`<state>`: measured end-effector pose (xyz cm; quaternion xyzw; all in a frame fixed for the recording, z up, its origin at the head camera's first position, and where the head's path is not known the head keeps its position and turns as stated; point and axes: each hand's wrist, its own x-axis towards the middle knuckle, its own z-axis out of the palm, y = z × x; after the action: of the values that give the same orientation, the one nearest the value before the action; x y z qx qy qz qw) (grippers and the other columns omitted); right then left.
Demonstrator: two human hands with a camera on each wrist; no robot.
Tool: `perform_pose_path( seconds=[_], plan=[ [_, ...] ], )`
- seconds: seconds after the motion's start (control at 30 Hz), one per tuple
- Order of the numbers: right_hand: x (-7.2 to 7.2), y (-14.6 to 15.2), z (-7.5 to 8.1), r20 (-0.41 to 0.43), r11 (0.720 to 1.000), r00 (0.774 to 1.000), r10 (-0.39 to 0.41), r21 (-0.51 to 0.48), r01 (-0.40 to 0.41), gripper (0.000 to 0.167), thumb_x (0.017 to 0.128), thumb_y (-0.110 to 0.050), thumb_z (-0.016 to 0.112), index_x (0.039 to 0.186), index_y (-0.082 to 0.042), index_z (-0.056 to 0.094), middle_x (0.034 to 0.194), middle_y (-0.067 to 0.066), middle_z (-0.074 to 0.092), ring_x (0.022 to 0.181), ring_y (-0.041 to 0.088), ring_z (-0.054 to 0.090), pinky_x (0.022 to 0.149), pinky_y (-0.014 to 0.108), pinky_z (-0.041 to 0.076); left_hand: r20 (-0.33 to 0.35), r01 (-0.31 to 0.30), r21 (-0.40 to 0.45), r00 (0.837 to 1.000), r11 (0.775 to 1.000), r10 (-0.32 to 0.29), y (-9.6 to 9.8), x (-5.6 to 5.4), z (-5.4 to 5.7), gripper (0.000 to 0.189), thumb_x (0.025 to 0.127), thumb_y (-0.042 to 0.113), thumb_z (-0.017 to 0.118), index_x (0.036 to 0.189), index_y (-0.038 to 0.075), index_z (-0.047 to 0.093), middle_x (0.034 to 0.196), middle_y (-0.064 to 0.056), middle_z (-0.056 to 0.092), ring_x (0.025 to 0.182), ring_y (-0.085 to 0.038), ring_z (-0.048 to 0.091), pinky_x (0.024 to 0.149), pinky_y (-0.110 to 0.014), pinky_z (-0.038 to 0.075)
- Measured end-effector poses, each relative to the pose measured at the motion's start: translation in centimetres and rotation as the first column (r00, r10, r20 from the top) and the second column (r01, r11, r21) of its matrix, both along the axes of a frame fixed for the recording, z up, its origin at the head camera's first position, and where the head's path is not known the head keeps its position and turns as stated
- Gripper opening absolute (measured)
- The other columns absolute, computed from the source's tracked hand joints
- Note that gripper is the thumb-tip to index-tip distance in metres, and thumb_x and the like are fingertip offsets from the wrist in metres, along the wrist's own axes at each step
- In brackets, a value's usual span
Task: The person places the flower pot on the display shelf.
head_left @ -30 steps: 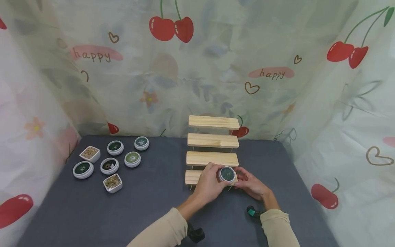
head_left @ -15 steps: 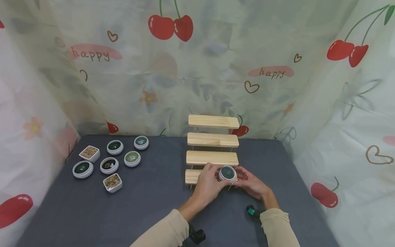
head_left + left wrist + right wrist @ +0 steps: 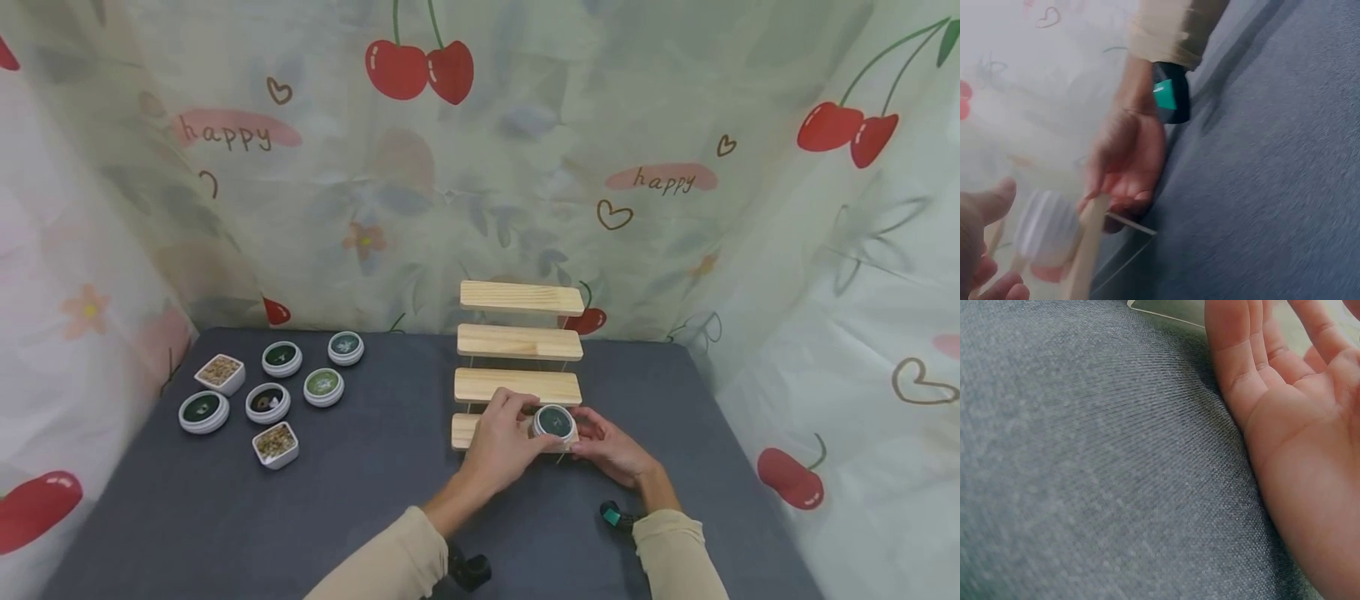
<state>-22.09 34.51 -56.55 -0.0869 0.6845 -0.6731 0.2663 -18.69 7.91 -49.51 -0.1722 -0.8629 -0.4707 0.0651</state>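
A small round white jar [image 3: 555, 422] with a dark green top sits at the right end of the lowest board [image 3: 465, 431] of a stepped wooden shelf [image 3: 517, 386]. Just left of it is my left hand [image 3: 498, 442]; in the left wrist view, a gap shows between its spread thumb and fingers and the white ribbed jar [image 3: 1046, 228]. My right hand [image 3: 617, 452] holds the right end of that board, thumb on one side and curled fingers on the other. The right wrist view has mostly its palm [image 3: 1310, 444], with the fingertips cut off.
At the left of the dark grey table cloth [image 3: 360, 508] stand several round white jars [image 3: 324, 387] and two square white dishes [image 3: 275, 446] of small tan bits. Thin clear supports [image 3: 1132, 224] hold the boards. A printed curtain [image 3: 300, 192] encloses the back and sides.
My left hand has shifted slightly left, its fingers coming away from the jar, which stays on the lowest board. The right hand keeps its place at the board's end.
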Motion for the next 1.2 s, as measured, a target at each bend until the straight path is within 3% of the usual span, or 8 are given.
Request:
perform_pose_path(
  seconds=[0.27, 0.47, 0.6, 0.73, 0.97, 1.07, 1.2],
  plan=[
    [0.0, 0.4, -0.1, 0.008, 0.999, 1.0, -0.025, 0.025, 0.025, 0.052, 0.097, -0.007, 0.066, 0.14, -0.023, 0.04, 0.123, -0.007, 0.068, 0.107, 0.008, 0.066, 0.092, 0.03, 0.054, -0.069, -0.088, 0.027, 0.994, 0.996, 0.09, -3.0, -1.0, 1.8, 0.061, 0.077, 0.042, 0.089, 0.128, 0.016, 0.068, 0.115, 0.0, 0.062, 0.108, -0.019, 0.064, 0.088, -0.035, 0.057],
    [-0.1, 0.4, -0.1, 0.003, 1.0, 1.0, -0.008, 0.004, 0.008, 0.051, 0.098, -0.008, 0.066, 0.139, -0.023, 0.041, 0.123, -0.006, 0.068, 0.106, 0.008, 0.066, 0.091, 0.029, 0.054, -0.155, -0.188, 0.055, 0.968, 0.981, 0.195, -6.7, -1.9, 2.0, 0.054, 0.078, 0.039, 0.089, 0.123, 0.014, 0.071, 0.112, -0.002, 0.062, 0.107, -0.024, 0.064, 0.091, -0.042, 0.055],
    [-0.1, 0.2, -0.2, 0.013, 1.0, 1.0, -0.012, 0.007, 0.011, 0.052, 0.097, -0.008, 0.067, 0.139, -0.024, 0.041, 0.123, -0.007, 0.068, 0.106, 0.008, 0.066, 0.091, 0.029, 0.054, -0.191, -0.232, 0.062, 0.952, 0.971, 0.239, -9.1, -2.5, 1.6, 0.051, 0.079, 0.033, 0.09, 0.121, 0.013, 0.07, 0.113, -0.005, 0.064, 0.109, -0.028, 0.063, 0.093, -0.044, 0.054],
    [-0.2, 0.0, -0.2, 0.013, 1.0, 1.0, -0.009, 0.012, 0.009, 0.052, 0.097, -0.009, 0.067, 0.14, -0.024, 0.041, 0.124, -0.006, 0.067, 0.107, 0.009, 0.066, 0.092, 0.03, 0.054, -0.181, -0.303, 0.037, 0.935, 0.952, 0.305, -11.5, -3.1, 1.0, 0.052, 0.079, 0.031, 0.09, 0.123, 0.013, 0.069, 0.117, -0.005, 0.063, 0.114, -0.028, 0.06, 0.098, -0.046, 0.053],
    [-0.1, 0.1, -0.2, 0.012, 1.0, 1.0, -0.013, 0.008, 0.013, 0.05, 0.098, -0.008, 0.065, 0.138, -0.024, 0.041, 0.122, -0.007, 0.068, 0.106, 0.008, 0.066, 0.091, 0.029, 0.055, -0.187, -0.424, 0.047, 0.886, 0.905, 0.425, -14.7, -4.3, -0.3, 0.055, 0.075, 0.031, 0.093, 0.121, 0.012, 0.07, 0.121, -0.009, 0.063, 0.118, -0.031, 0.058, 0.101, -0.049, 0.048],
    [-0.1, 0.1, -0.2, 0.007, 1.0, 1.0, -0.014, 0.007, 0.014, 0.049, 0.098, -0.008, 0.065, 0.138, -0.025, 0.042, 0.122, -0.007, 0.068, 0.106, 0.008, 0.066, 0.091, 0.029, 0.055, -0.204, -0.45, 0.069, 0.867, 0.891, 0.454, -15.9, -4.7, -0.9, 0.056, 0.074, 0.029, 0.093, 0.121, 0.011, 0.069, 0.123, -0.011, 0.064, 0.12, -0.033, 0.056, 0.104, -0.05, 0.046],
    [-0.1, 0.0, -0.2, 0.008, 1.0, 1.0, -0.015, 0.005, 0.015, 0.049, 0.098, -0.009, 0.066, 0.138, -0.025, 0.043, 0.123, -0.007, 0.068, 0.106, 0.008, 0.067, 0.091, 0.029, 0.055, -0.22, -0.443, 0.117, 0.861, 0.889, 0.458, -17.6, -5.3, -1.6, 0.059, 0.072, 0.024, 0.094, 0.123, 0.009, 0.068, 0.124, -0.014, 0.063, 0.123, -0.035, 0.054, 0.108, -0.05, 0.042]
  ],
)
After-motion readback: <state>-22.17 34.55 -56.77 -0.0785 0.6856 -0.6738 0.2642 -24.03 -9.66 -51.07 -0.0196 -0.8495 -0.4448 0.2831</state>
